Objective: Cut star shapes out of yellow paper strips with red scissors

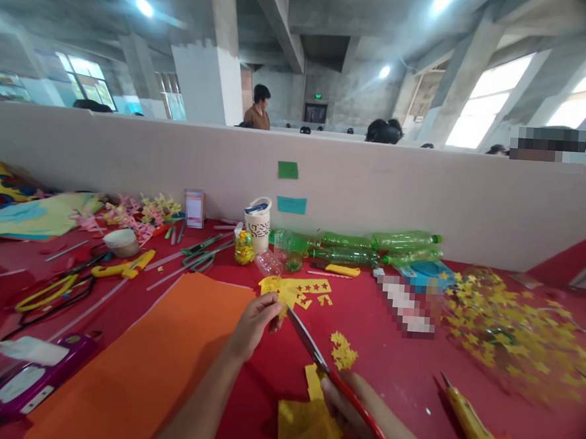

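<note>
While a red table (403, 372) carries everything, an orange sheet (166, 344) gives the bearings. Beyond and right of the sheet lie green bottles (405, 239). Scissors (320, 362) are to its right, the right hand (349, 398) wrapped around their red handles. Just past its far right corner, the left hand (260, 317) has its fingertips pinched together. Farther right of the sheet are a star-punched strip (318, 287) and piled stars (343, 352). Near that corner, the pinch grips a yellow scrap (283, 309) beside the scissor tips.

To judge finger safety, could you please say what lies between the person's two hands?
The head view shows scissor blades there, pointing from the right hand toward the left hand.
</note>
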A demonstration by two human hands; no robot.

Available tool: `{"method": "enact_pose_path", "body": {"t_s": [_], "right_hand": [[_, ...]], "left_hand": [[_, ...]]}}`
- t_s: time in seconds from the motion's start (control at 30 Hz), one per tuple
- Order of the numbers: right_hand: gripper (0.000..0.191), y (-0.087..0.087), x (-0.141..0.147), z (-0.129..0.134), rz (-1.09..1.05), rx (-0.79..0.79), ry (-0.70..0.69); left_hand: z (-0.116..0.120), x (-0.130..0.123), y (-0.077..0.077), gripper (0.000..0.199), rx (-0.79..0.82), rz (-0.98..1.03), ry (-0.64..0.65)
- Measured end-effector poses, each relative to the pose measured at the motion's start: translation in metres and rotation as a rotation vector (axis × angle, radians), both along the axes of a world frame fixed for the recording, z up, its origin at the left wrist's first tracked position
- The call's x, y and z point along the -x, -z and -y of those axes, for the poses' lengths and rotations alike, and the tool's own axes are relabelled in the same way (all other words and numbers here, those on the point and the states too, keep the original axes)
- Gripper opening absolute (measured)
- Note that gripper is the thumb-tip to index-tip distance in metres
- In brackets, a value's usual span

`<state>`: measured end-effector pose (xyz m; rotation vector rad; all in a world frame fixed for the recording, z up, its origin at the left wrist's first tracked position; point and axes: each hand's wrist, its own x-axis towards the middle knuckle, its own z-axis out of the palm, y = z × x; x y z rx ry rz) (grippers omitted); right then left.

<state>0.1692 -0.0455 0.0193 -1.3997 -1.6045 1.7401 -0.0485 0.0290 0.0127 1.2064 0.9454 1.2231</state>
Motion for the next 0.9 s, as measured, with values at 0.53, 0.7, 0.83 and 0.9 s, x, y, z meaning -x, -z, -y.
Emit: {"method": "enact_pose_path", "body": {"t_s": [0.53, 0.7, 0.83, 0.9], "right_hand": [[0.055, 0.014, 0.01, 0.002, -0.016, -0.041, 0.152], [0.05, 0.011, 0.006, -0.002, 0.076, -0.106, 0.083], [0.051, 0.008, 0.005, -0.003, 0.093, -0.103, 0.023], [0.052, 0.006, 0.005, -0.001, 0.067, -0.113, 0.01]], "left_hand": [[0.005, -0.013, 0.003, 0.021, 0.046, 0.12, -0.007], [0.005, -0.013, 0.001, 0.022, 0.023, 0.113, -0.044], [0.005, -0.013, 0.001, 0.022, 0.01, 0.107, -0.061], [0.004, -0.013, 0.002, 0.022, -0.005, 0.097, -0.06]]}}
